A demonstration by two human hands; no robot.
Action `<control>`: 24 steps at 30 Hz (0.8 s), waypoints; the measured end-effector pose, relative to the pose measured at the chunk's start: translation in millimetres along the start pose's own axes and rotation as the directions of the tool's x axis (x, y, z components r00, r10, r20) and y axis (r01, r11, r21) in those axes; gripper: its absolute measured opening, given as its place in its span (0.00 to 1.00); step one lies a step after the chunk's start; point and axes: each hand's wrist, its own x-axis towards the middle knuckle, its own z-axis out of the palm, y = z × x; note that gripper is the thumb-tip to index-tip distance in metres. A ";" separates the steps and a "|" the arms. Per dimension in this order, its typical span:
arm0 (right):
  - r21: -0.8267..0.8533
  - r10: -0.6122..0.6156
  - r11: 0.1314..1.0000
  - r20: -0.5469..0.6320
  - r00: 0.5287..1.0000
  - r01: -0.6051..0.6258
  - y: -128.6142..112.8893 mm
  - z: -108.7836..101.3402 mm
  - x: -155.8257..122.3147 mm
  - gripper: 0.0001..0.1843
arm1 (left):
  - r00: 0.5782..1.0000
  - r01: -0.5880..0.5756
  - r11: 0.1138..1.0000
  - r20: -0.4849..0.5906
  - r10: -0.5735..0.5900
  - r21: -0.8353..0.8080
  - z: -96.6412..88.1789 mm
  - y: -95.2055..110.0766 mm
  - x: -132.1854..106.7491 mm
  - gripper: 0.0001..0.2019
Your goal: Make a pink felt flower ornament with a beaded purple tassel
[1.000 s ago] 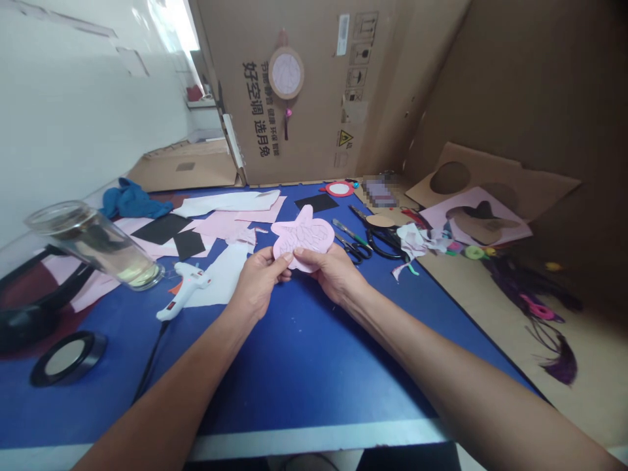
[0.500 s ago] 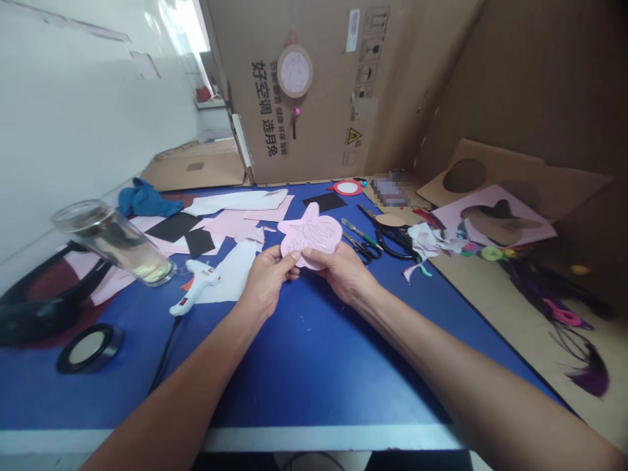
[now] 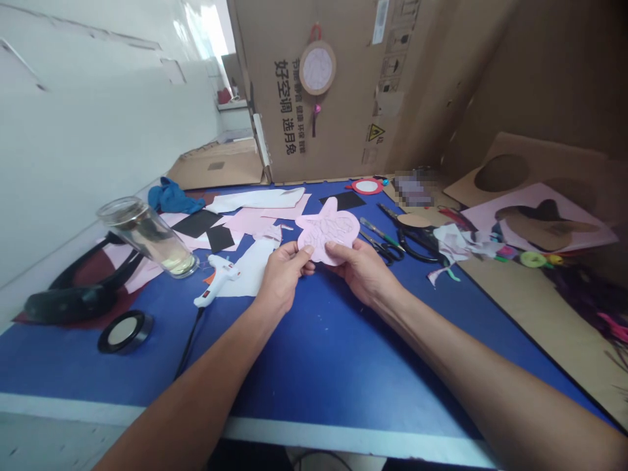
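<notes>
Pink cutout [image 3: 331, 229], its face marked with lines, is pinched at its near edge by the left hand's [image 3: 283, 275] and right hand's [image 3: 367, 271] fingers above the blue table [image 3: 333, 366].

The blue surface [image 3: 333, 360] is backed by printed cardboard [image 3: 346, 137] — at left a white wall [image 3: 98, 124] is seen, bright light [image 3: 210, 27] caught at its far end.
</notes>
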 end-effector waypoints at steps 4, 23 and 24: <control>-0.007 -0.018 1.000 0.009 1.000 0.018 -0.5 -1.2 0.2 0.25 | 1.000 0.012 1.000 0.002 -0.012 -0.012 0.0 1.1 -0.4 0.10; 0.010 -0.049 0.999 -0.039 0.998 0.050 -1.4 1.2 0.2 0.26 | 0.999 0.024 0.996 -0.028 -0.026 -0.087 0.7 5.7 -1.7 0.09; 0.006 -0.046 0.999 -0.038 0.998 0.046 -1.1 0.6 0.7 0.26 | 0.999 0.024 0.996 -0.026 -0.026 -0.090 0.7 5.8 -1.7 0.09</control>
